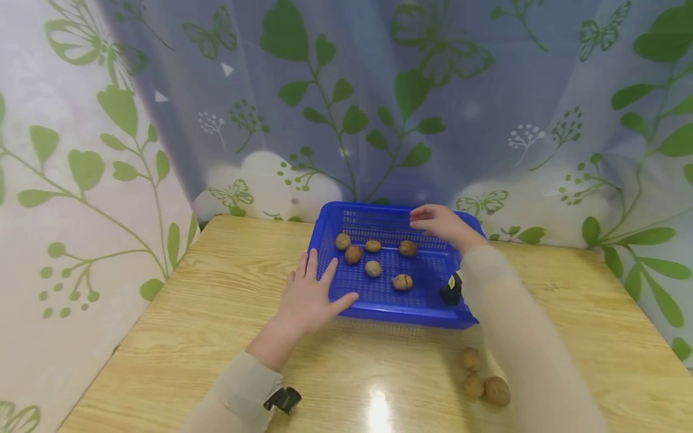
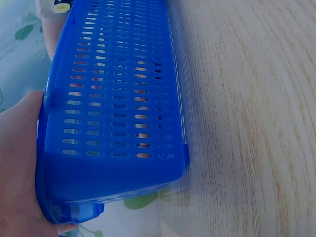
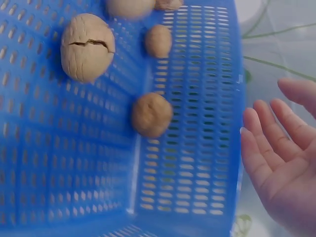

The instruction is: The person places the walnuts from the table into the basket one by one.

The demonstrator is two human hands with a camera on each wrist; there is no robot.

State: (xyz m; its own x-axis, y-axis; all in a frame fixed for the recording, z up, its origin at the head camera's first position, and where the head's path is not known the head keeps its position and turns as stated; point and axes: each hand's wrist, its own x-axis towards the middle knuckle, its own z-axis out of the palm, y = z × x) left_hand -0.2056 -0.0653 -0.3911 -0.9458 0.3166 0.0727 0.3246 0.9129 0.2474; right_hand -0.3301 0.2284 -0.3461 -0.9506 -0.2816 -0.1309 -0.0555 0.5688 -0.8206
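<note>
A blue basket (image 1: 411, 317) stands on the bench (image 1: 162, 355) and contains six walnuts (image 1: 354, 254); the one nearest the front rim shows a crack. The left hand (image 1: 308, 304) rests on the basket's near left corner, fingers spread, grip released. The right hand (image 1: 441, 224) is at the far rim, grip likewise released; contact cannot be determined. Three loose walnuts (image 1: 473, 386) lie grouped beside the right sleeve (image 1: 522, 325).

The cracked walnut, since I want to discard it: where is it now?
In the head view, the cracked walnut lies inside the blue basket, towards its near rim, right of and slightly nearer than the pale walnut.
</note>
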